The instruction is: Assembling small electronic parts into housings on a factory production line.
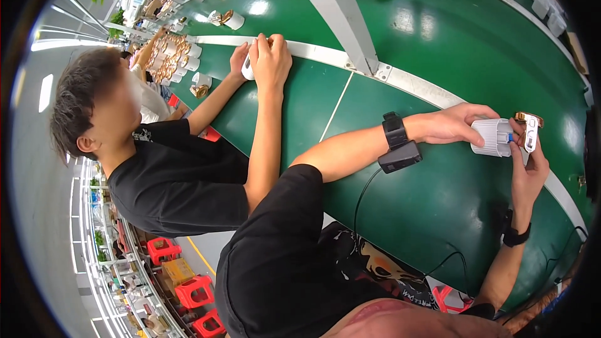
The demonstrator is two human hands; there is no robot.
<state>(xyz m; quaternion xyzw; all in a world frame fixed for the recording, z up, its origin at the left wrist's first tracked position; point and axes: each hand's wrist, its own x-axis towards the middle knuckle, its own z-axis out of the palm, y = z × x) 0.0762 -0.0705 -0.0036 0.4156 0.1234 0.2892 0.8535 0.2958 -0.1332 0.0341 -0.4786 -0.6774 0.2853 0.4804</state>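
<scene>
Here, a white ribbed housing [491, 137] is held just above the green counter [369, 106], beside the counter's far edge and toward its right end. The left hand [454, 126] wraps round its closed side, thumb on the near face and fingers over the far one. At the open end, the thumb and fingers of the right hand [528, 166] pinch a small blue piece [510, 138]. A white part with a gold rim [531, 135] stands against the right hand's fingers, rim uppermost; whether it is joined to the housing cannot be made out. A black strap and black box [400, 157] sit on the left wrist, and a black band [516, 236] circles the right one.

A white rail [432, 92] follows the counter's far edge, with a pale post [341, 18] rising from it. Farther left along the same edge, a co-worker in a black shirt [181, 178] has both hands closed about a white object [248, 70], mostly hidden. Near the counter's far left corner lies a white cup with a gold fitting [201, 83]. Red stools [195, 291] stand on the floor behind the co-worker.
</scene>
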